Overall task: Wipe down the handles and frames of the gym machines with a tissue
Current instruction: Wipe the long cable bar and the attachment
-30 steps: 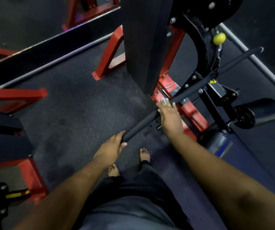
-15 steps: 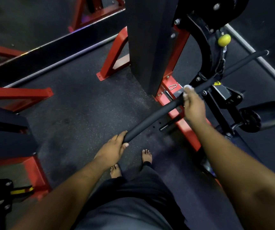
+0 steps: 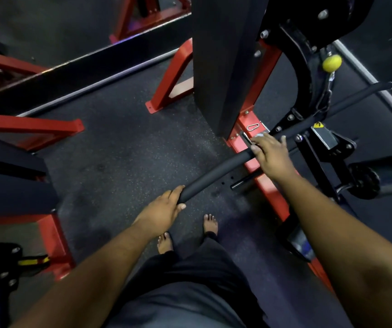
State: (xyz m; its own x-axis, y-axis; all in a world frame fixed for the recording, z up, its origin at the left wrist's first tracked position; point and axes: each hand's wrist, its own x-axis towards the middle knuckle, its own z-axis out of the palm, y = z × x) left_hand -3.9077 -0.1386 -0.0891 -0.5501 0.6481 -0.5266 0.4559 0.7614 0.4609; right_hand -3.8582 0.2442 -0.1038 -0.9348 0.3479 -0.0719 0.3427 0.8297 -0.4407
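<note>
A long black padded handle bar (image 3: 216,175) runs diagonally from lower left to upper right across the machine. My left hand (image 3: 164,209) grips its near end. My right hand (image 3: 269,153) is wrapped over the bar near its middle, pressing a white tissue (image 3: 258,136) that shows only as a small patch past my fingertips. The bar's far end (image 3: 379,88) sticks out to the right. The machine's red frame (image 3: 264,183) lies on the floor below the bar.
A tall black weight-stack cover (image 3: 223,55) rises just behind the bar. A yellow knob (image 3: 331,63) and a black roller pad (image 3: 384,176) sit at right. Other red machine frames (image 3: 31,129) stand at left on the dark rubber floor (image 3: 128,150). My bare feet (image 3: 210,223) are below the bar.
My right hand slid up the bar from near the left hand toward the machine's pivot, then came back slightly. The left hand has kept its hold on the bar's near end.
</note>
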